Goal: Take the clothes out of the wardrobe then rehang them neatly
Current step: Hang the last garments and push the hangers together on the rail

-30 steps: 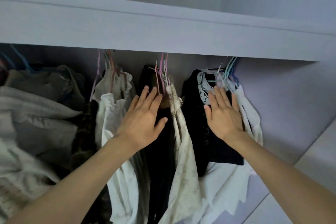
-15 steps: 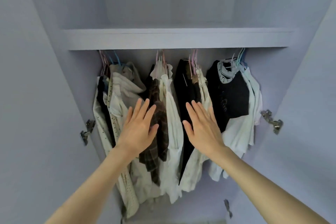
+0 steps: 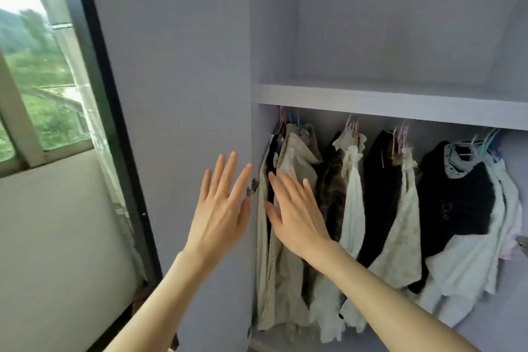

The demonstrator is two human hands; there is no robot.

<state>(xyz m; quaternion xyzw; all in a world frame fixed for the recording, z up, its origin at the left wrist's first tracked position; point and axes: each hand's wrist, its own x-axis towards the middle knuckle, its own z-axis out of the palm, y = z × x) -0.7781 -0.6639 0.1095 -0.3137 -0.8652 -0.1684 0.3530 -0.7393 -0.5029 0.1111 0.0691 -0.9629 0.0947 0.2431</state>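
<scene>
Wardrobe (image 3: 185,66): pale lilac, standing open, its door panel filling the nine o'clock side.
Shelf (image 3: 400,104): running across at about one o'clock, with the garments hanging just beneath it.
Clothes (image 3: 354,208): hanging in four bunches on pink and blue hangers, occupying three to five o'clock.
Cream dotted garment (image 3: 288,237): hanging leftmost, beside the wardrobe's side wall.
Black top (image 3: 457,194): hanging rightmost at three o'clock, layered over white fabric.
</scene>
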